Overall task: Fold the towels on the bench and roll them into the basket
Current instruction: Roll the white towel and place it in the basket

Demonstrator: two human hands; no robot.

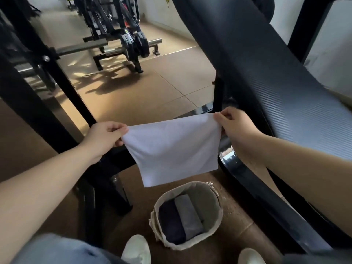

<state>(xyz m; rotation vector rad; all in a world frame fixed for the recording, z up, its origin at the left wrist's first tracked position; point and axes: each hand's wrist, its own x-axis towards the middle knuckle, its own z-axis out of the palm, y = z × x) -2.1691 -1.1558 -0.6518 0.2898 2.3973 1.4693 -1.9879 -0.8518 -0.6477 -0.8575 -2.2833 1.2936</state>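
White towel (171, 147) hangs unrolled above the basket (209, 197), its top corners pinched by the left hand (103, 138) and right hand (238, 130). A dark towel (171, 221) and a grey towel (188, 216) already lie rolled inside.

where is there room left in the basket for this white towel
Free: the gap between the grey roll and the right wall of the basket. Crowded: the left side, where the navy roll sits against the wall beside the grey one. The bench pad right of the white towel is bare too.
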